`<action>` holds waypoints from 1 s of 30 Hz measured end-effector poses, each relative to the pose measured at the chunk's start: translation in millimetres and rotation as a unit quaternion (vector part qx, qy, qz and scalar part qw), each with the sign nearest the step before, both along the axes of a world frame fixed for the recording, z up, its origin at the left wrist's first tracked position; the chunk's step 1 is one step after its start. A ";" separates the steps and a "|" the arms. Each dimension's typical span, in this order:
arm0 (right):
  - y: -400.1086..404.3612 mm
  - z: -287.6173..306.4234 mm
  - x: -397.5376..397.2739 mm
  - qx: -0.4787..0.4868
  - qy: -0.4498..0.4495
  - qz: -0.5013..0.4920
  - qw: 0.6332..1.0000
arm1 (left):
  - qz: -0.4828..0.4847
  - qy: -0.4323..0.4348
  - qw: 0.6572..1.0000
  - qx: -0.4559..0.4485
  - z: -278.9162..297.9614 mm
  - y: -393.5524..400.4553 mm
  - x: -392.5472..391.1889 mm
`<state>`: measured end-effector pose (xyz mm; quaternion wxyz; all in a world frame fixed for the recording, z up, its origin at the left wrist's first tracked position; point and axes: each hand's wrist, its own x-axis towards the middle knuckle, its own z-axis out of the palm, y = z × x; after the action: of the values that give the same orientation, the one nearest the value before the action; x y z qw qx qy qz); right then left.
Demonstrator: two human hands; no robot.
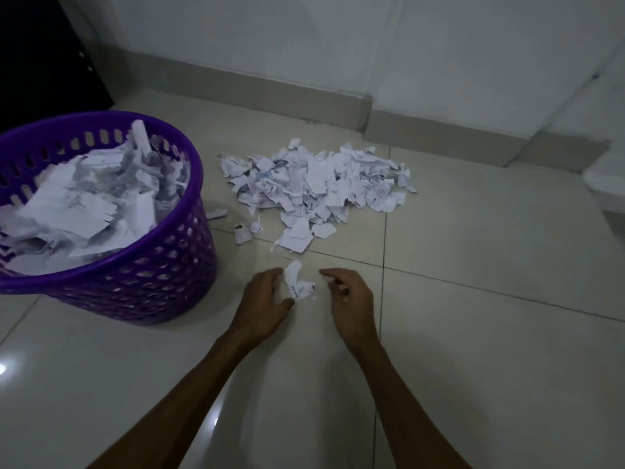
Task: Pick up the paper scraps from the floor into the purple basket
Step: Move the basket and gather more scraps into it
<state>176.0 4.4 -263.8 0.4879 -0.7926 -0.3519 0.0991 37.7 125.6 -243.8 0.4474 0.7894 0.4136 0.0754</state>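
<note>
Low centre, the left hand (pixel 267 299) pinches a few scraps (pixel 297 282); the right hand (pixel 348 299), apparently empty, curls loosely. Purple basket (pixel 162 265) looks nearly full; a large pile (pixel 314 181) remains mid-frame.

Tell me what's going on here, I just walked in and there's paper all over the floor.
A person is clearing torn paper off the tiled floor into a purple basket. The left hand grips a few paper scraps, while the right hand hovers beside them, fingers loosely curled and holding nothing. The basket, at the left, is already heaped with paper. A large pile of scraps still lies on the floor ahead near the wall, with a few strays beside the basket.
</note>
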 end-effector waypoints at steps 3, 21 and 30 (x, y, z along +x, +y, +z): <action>-40.3 -1.9 5.5 0.028 -0.009 -0.125 0.992 | -0.002 -0.027 0.999 0.031 -10.1 2.0 16.2; -47.2 -23.5 -40.9 -0.126 -0.115 -0.059 0.984 | -0.026 -0.087 0.996 -0.019 -10.4 -4.3 7.3; 82.6 3.7 -12.8 -0.061 -0.107 -0.059 0.991 | 0.106 -0.079 0.988 0.085 -6.3 36.2 -5.0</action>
<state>163.2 87.0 -260.1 0.4030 -0.8466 -0.3475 0.0063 32.7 161.8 -250.2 0.3991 0.7678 0.4506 0.2196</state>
